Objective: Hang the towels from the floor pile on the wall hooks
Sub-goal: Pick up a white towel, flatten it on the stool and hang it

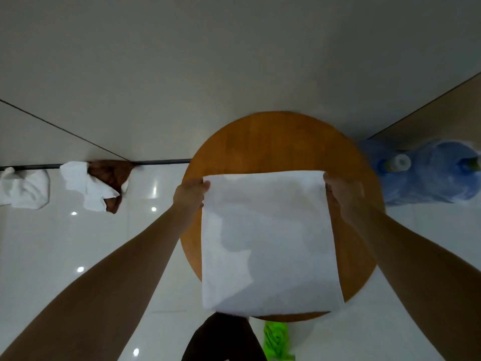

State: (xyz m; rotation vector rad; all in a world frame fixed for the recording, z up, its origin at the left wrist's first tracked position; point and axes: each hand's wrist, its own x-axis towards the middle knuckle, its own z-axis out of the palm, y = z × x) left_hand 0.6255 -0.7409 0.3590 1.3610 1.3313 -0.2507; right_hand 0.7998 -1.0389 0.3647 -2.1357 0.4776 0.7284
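One white towel [268, 238], soft, limp, light, pinched at far corners by left hand [190, 195] and right hand [343, 194] over round wooden table [260, 142]; best gripped by corners.

- Both bare arms reach forward, nearly straight, converging toward the middle of the view.
- The left hand [191, 195] pinches the far left corner of a white towel [268, 241], thumb on top.
- The right hand [343, 191] grips the far right corner, fingers curled round its edge.
- The hands are level and well apart.
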